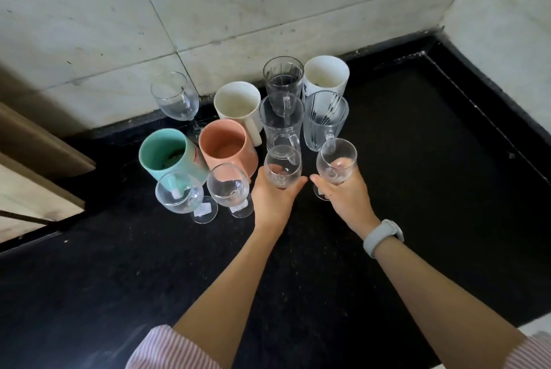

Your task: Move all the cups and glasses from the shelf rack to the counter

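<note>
a: status? each hand on a stem glass — left hand (272, 198) wrapped round one (282, 166), right hand (347, 194) round another (336, 161), both low over the counter (417, 160) at the cluster's front edge.

b: risk: tight spacing. a bowl could clip the glass mugs (281, 118) just behind, or tip on its foot at release.

a: count: 5 stem glasses, 4 mugs (2 white, teal, pink), 3 glass mugs.

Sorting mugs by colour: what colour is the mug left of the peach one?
Teal mug, a mint green-blue, seen best in the head view.
</note>
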